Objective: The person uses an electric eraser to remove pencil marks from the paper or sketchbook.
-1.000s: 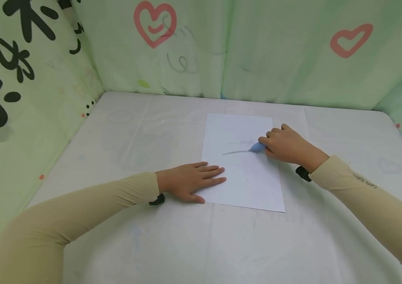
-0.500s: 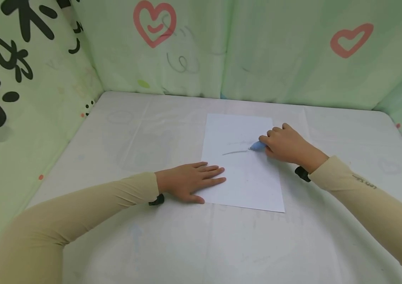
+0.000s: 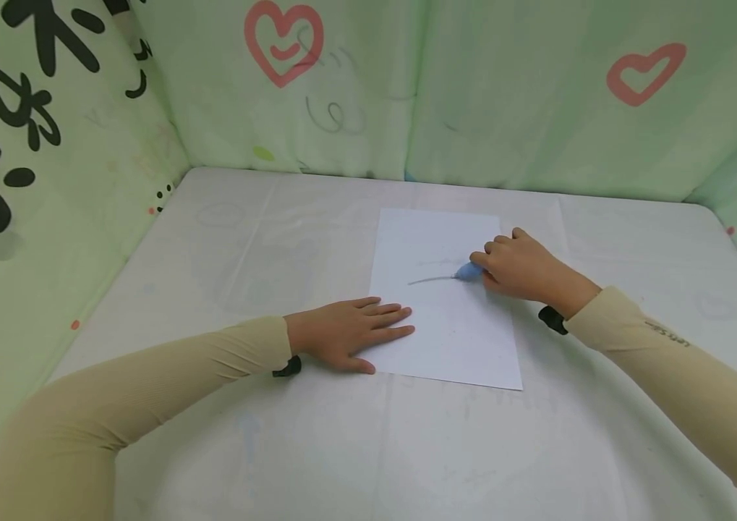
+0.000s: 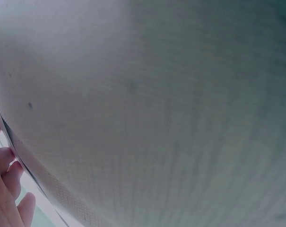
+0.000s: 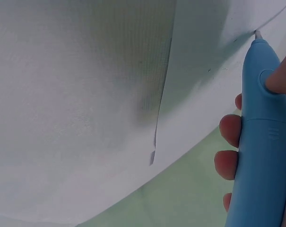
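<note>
A white sheet of paper (image 3: pixel 440 325) lies on the table, bearing a thin grey pencil line (image 3: pixel 429 280) and fainter marks above it. My left hand (image 3: pixel 351 333) rests flat on the paper's left edge, fingers spread; in the left wrist view only some fingertips (image 4: pixel 10 177) show at the lower left. My right hand (image 3: pixel 518 264) grips a blue electric eraser (image 5: pixel 261 142), a thick pen-shaped body with a narrow pale tip. The thumb (image 5: pixel 282 78) sits on its round button, and the other fingers wrap behind. Its tip meets the line's right end.
A white cloth covers the table (image 3: pixel 264 449). Green curtains (image 3: pixel 505 130) with red hearts stand behind it, and a printed green curtain (image 3: pixel 82 239) hangs on the left. Both wrists carry a small black device (image 3: pixel 552 320) below the cuff.
The eraser tip rose slightly off the line's right end half a second ago and is back down on it, a little further left. The left hand and paper have stayed in place.
</note>
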A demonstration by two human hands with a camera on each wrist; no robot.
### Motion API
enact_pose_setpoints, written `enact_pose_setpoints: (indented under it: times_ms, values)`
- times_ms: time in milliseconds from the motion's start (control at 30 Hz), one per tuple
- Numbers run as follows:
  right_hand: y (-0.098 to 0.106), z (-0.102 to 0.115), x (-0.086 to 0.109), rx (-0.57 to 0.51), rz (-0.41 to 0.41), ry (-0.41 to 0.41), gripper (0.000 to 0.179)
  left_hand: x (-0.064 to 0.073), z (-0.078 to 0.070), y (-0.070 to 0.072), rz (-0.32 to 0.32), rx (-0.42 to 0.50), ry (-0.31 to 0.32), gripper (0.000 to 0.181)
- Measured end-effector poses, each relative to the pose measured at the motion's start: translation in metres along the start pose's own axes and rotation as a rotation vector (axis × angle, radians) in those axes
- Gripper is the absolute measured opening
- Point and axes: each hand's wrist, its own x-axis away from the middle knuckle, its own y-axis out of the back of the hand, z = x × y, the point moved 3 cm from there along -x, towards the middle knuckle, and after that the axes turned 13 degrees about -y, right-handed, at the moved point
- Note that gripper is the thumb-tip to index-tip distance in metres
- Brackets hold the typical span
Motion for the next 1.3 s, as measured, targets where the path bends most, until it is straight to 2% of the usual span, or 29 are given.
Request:
enact_pose_setpoints:
  times_ms: [167, 633, 1133, 1300]
  values:
    - [0.0004, 0.0005, 0.0005, 0.003, 0.025, -0.009, 0.009, -0.0001, -0.0001, -0.0002, 0.006, -0.003, 0.004, 0.075]
    - [0.0011, -0.0003, -0.0012, 0.005, 0.031, -0.021, 0.008, 0.0002, 0.0010, -0.0009, 0.017, -0.002, 0.016, 0.074]
    - [0.0029, 0.0006, -0.0030, -0.002, 0.052, 0.004, 0.007, -0.0003, 0.0019, -0.0015, 0.040, 0.004, 0.039, 0.074]
    - [0.0014, 0.0007, -0.0025, 0.009, 0.049, 0.000, 0.008, -0.0003, 0.0018, -0.0014, 0.023, 0.014, 0.027, 0.074]
